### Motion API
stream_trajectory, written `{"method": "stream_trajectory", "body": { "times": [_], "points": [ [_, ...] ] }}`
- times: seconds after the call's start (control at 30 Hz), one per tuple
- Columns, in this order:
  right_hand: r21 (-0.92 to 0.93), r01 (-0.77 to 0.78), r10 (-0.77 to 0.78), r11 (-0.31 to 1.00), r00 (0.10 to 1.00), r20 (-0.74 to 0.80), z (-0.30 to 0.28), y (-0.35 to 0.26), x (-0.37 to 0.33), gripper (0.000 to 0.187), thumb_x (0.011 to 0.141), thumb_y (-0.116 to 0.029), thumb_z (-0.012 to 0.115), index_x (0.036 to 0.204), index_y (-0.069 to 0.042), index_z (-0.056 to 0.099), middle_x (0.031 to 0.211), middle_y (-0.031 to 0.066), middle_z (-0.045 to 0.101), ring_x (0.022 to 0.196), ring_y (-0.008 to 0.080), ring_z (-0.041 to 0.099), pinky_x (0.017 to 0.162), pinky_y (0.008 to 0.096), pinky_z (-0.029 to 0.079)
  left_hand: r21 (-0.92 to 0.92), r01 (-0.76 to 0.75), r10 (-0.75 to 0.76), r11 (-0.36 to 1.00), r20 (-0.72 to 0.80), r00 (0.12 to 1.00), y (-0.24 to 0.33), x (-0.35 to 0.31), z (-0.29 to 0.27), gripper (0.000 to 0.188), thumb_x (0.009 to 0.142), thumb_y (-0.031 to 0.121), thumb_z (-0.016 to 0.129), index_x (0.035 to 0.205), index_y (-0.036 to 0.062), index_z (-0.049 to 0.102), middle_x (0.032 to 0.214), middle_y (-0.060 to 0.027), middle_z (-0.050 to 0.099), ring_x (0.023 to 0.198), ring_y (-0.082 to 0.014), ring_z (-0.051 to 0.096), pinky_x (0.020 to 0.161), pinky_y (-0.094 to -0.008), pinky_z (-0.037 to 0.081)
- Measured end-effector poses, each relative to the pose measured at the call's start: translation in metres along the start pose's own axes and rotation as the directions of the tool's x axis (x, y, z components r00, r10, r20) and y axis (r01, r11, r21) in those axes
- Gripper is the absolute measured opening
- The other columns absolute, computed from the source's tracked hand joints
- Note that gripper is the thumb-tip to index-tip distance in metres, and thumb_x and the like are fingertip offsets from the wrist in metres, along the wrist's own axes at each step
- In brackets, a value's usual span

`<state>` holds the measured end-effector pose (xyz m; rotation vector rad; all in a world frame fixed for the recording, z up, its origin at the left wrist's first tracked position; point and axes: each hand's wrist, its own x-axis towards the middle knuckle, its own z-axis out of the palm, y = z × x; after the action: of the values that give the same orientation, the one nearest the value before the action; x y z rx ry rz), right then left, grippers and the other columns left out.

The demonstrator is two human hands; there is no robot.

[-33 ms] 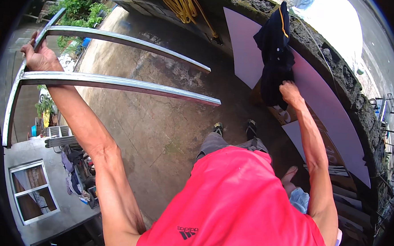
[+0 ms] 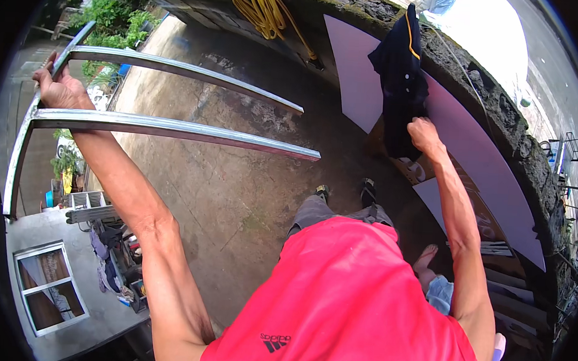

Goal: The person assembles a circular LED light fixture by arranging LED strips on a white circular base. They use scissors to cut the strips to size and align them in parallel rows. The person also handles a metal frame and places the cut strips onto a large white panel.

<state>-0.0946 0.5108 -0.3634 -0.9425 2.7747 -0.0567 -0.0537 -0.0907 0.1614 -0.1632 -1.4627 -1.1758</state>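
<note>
At the upper left, my left hand (image 2: 65,93) is raised and closed around the end bar of a metal frame (image 2: 181,124). Two long square steel tubes run from that bar toward the middle, their free ends over the concrete floor. My right hand (image 2: 426,135) is a fist at the edge of a black cloth garment (image 2: 403,88) with a yellow stripe, which hangs down from the top of the wall. The cloth appears gripped in the fingers, though the grip is partly hidden.
Pale flat panels (image 2: 492,168) lean against the rough block wall (image 2: 477,79) on the right. A coiled yellow hose (image 2: 262,9) hangs on it farther back. Another person's bare foot (image 2: 425,256) is close by my right side. A ladder (image 2: 90,207) and a window (image 2: 49,289) are at the left.
The metal frame shows very slightly lower in the picture, and the wall has shifted a little left with the view. Both hands keep their hold.
</note>
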Motion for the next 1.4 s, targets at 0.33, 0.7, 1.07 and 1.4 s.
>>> {"method": "stream_trajectory", "body": {
  "times": [0.33,0.7,1.07,1.4],
  "points": [
    [0.790,0.503,-0.149,0.350,0.863,-0.483,-0.176,-0.290,0.011,0.092,0.085,-0.052,0.072,0.152,-0.004,0.032,0.147,0.0213,0.046,0.136,0.0401,0.042,0.115,0.0487,0.032,0.308,0.141,-0.147,0.941,-0.006,0.989,-0.075,-0.058,0.069,0.034,0.098,0.030,0.063,0.091,-0.0012,0.075,0.093,-0.0090,0.069,0.082,-0.0187,0.059,0.078,-0.0383,0.049],
    [0.903,0.363,0.566,0.232,0.704,-0.429,-0.087,-0.371,-0.065,0.034,0.085,-0.016,0.066,0.116,-0.003,0.057,0.088,0.0153,0.066,0.082,0.0307,0.066,0.074,0.0425,0.050,0.244,-0.141,0.011,0.959,0.467,0.884,-0.061,-0.163,0.130,0.032,0.092,0.034,0.073,0.087,0.0029,0.077,0.086,-0.0073,0.076,0.077,-0.0153,0.068,0.073,-0.0293,0.051],
    [0.957,-0.149,0.950,0.248,0.232,-0.210,-0.041,-0.474,-0.382,0.036,0.081,-0.023,0.077,0.113,-0.007,0.070,0.102,0.0087,0.073,0.091,0.0296,0.069,0.077,0.0410,0.053,-0.436,0.347,0.491,0.831,0.867,-0.088,0.096,-0.356,0.124,0.025,0.095,0.016,0.063,0.075,0.0017,0.059,0.070,-0.0040,0.058,0.064,-0.0107,0.051,0.061,-0.0274,0.041],
    [0.812,-0.530,0.948,-0.245,-0.306,0.087,-0.037,-0.693,-0.616,0.035,0.079,-0.030,0.079,0.108,-0.011,0.071,0.098,0.0050,0.070,0.102,0.0226,0.060,0.102,0.0415,0.037,-0.387,0.756,0.799,0.528,0.527,-0.288,0.292,-0.599,0.073,0.034,0.072,0.015,0.082,0.066,0.0064,0.050,0.056,-0.0013,0.047,0.052,-0.0129,0.049,0.051,-0.0281,0.043]
  ]
}}
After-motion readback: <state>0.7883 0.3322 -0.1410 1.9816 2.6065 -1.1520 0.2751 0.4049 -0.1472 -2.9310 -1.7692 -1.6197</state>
